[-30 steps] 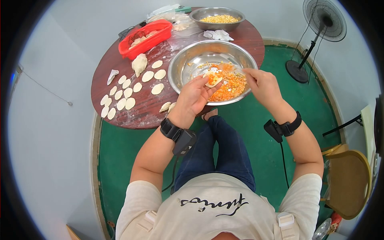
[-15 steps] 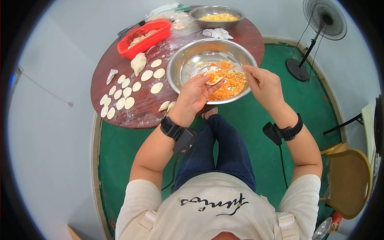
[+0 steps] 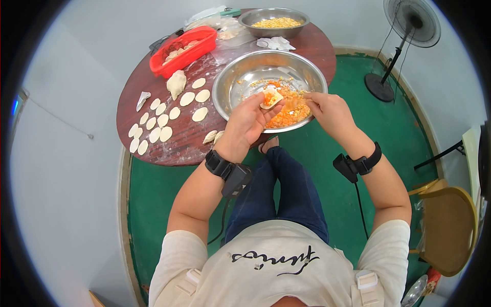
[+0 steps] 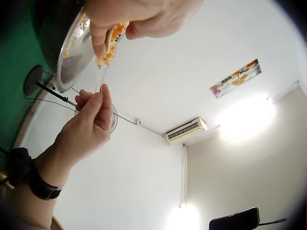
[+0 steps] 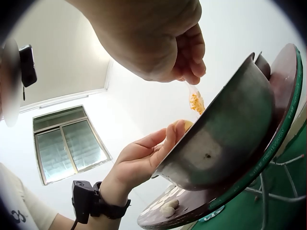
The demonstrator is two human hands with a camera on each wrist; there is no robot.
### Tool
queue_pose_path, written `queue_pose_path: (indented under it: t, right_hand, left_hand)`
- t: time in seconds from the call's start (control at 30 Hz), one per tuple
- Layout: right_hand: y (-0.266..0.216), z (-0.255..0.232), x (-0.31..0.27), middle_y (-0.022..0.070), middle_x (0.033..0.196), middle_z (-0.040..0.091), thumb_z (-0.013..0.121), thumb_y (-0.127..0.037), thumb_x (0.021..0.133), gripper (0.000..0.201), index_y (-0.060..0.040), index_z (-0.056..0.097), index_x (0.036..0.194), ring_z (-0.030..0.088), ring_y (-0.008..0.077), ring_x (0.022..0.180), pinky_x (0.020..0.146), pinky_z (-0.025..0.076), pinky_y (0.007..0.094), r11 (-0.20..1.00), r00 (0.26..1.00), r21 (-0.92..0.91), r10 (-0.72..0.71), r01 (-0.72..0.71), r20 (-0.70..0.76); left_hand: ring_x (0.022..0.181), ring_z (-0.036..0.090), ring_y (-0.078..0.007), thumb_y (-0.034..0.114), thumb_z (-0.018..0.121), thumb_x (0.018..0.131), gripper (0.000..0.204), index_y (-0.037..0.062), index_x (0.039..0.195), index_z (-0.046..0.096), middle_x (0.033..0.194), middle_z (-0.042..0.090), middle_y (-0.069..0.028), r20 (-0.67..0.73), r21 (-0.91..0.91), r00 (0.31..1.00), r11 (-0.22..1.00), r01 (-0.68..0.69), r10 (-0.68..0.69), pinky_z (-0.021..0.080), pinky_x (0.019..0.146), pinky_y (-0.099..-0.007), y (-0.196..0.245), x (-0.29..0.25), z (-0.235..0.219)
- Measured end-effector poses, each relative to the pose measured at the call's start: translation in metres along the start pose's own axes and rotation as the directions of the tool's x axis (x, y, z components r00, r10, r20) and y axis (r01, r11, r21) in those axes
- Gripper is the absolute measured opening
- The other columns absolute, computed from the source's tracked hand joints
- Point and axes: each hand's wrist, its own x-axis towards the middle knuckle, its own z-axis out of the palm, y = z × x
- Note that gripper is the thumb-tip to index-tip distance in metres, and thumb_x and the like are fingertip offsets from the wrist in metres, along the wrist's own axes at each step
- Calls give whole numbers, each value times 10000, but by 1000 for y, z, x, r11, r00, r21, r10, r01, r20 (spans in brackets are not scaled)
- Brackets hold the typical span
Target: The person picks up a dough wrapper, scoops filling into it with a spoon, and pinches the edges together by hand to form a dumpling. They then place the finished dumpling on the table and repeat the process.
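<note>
The left hand (image 3: 247,121) holds a round dough wrapper (image 3: 271,99) with orange and yellow filling on it, over the near rim of a steel bowl (image 3: 219,92). Chopped orange filling (image 3: 292,113) lies in the bowl. At the bowl's right side, the right hand (image 3: 331,113) pinches the handle of a clear spoon (image 5: 194,96), which carries filling close to the wrapper. In the left wrist view the right hand (image 4: 88,122) has thumb and fingertips together on the spoon handle, and the spoon's bowl is by the left fingers.
Several flat dough rounds (image 3: 165,134) and a dough lump (image 3: 176,84) lie on the round table (image 3: 179,153). Behind are a red basket (image 3: 204,48), a second steel bowl (image 3: 245,23) with yellow bits and crumpled white paper (image 3: 276,43). Two folded dumplings (image 3: 209,136) sit near the front edge.
The right hand has moved left and a little down, bringing the spoon toward the wrapper. The left hand stays nearly in place, still holding the wrapper.
</note>
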Motion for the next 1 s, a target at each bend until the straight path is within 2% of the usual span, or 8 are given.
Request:
queue_pose_path:
  t: [0.17, 0.23, 0.27, 0.37, 0.43, 0.47, 0.87, 1.0]
  right_hand:
    - [-8, -6, -9, 143, 806, 621, 649, -147, 761, 225, -27, 630, 950, 609, 284, 696, 651, 488, 341, 997, 993, -60, -44, 38, -111]
    - [-8, -4, -20, 120, 788, 599, 681, -123, 736, 281, -23, 614, 990, 600, 221, 661, 623, 483, 303, 959, 991, 265, 118, -96, -69]
    - [-9, 0, -31, 21, 827, 601, 675, -33, 750, 308, -14, 588, 1045, 561, 75, 707, 622, 462, 213, 882, 978, 428, 206, -198, 28]
    - [-31, -8, -69, 17, 827, 618, 694, -38, 750, 295, -41, 553, 1009, 582, 80, 747, 670, 483, 233, 432, 912, 819, 327, -378, 248]
    - [-26, 6, -100, 45, 858, 637, 675, -23, 762, 288, -36, 535, 1014, 613, 117, 784, 711, 486, 261, 453, 940, 842, 296, -293, 168]
    - [-29, 1, -115, 66, 869, 647, 665, -15, 765, 286, -30, 530, 1017, 621, 129, 793, 725, 486, 265, 250, 921, 912, 304, -325, 244]
    - [-14, -23, -277, 50, 812, 631, 699, -39, 737, 198, -11, 569, 885, 600, 99, 729, 656, 487, 229, 393, 776, 883, 628, -258, -53]
    - [-15, -31, -300, 43, 797, 629, 706, -66, 736, 212, -23, 576, 897, 595, 92, 719, 649, 485, 223, 421, 714, 851, 695, -313, -81]
  left_hand:
    - [1006, 560, -275, 115, 376, 947, 278, -68, 1151, 422, 1120, 517, -182, 12, 69, 1000, 997, 20, -21, 502, 863, -368, 0, -11, 10]
    - [1020, 551, -263, 116, 393, 943, 272, -59, 1146, 439, 1125, 524, -168, 67, 55, 998, 998, -1, -2, 491, 872, -371, -4, -19, 11]
    - [1034, 543, -252, 118, 410, 938, 267, -50, 1141, 455, 1130, 532, -154, 129, 33, 992, 999, -15, 10, 480, 880, -374, -9, -22, 14]
    - [1023, 542, -216, 117, 458, 920, 246, -6, 1131, 492, 1113, 553, -114, 102, 140, 991, 987, 75, -90, 466, 872, -354, -19, -43, 25]
    - [915, 567, -205, 136, 465, 922, 233, -1, 1106, 507, 1041, 577, -106, 176, 255, 972, 961, 109, -157, 473, 799, -324, -33, -55, 30]
    - [882, 571, -205, 149, 468, 924, 240, -4, 1105, 505, 1025, 580, -112, 233, 263, 956, 958, 115, -178, 474, 785, -319, -45, -57, 26]
    - [740, 620, -155, 109, 462, 924, 247, -43, 1119, 474, 964, 602, -134, 357, 435, 642, 729, 528, -678, 544, 616, -183, -185, -74, 48]
    - [707, 596, -131, 141, 482, 915, 268, -17, 1131, 486, 950, 598, -93, 303, 535, 655, 692, 485, -692, 499, 575, -177, -207, -79, 60]
